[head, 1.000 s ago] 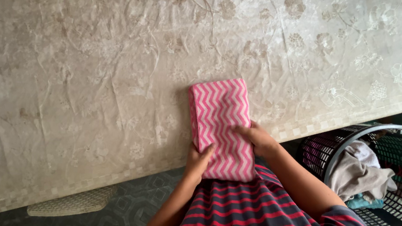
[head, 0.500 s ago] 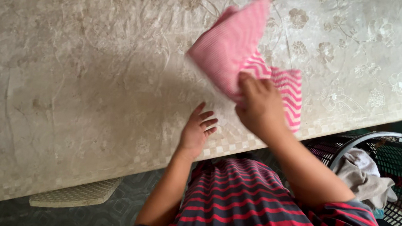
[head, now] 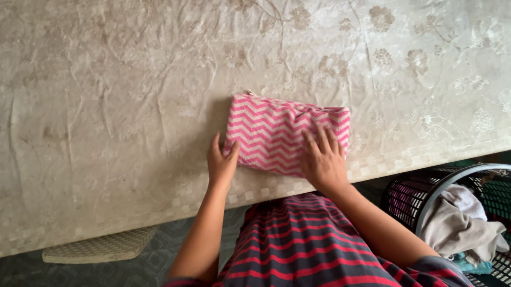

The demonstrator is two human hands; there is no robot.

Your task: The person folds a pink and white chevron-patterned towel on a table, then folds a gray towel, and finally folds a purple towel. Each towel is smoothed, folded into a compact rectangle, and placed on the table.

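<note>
lying flat on the table (head: 86, 83), a folded pink cloth (head: 275, 133) is pressed by the right hand (head: 324, 161) — fingers spread; its corner is touched by the left hand (head: 221, 162), open.

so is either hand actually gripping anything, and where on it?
Nothing gripped. Left hand touches the folded pink-and-white zigzag cloth at its lower left corner; right hand lies flat on its right half.

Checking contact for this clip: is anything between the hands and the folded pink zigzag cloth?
Nothing visible. The left hand touches the folded pink zigzag cloth at its left edge; the right hand lies flat on it.
</note>
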